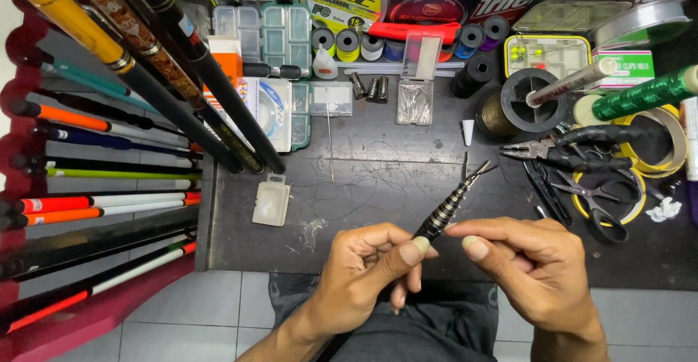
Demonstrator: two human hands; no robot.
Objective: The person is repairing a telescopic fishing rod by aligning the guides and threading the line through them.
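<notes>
There is a single view, from a camera worn on the person's head, looking almost straight down. It sits close above the dark bench (407,151), whose far edge with boxes and spools runs along the top of the frame. The left hand (363,278) and right hand (534,267) come in from the bottom, over the person's lap. Racked rods (109,144) fill the left side, and tiled floor (182,304) shows at lower left.

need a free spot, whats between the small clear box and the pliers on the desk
In the head view, only loose thin line lies between box and pliers, plus the black tool's tip.
</notes>
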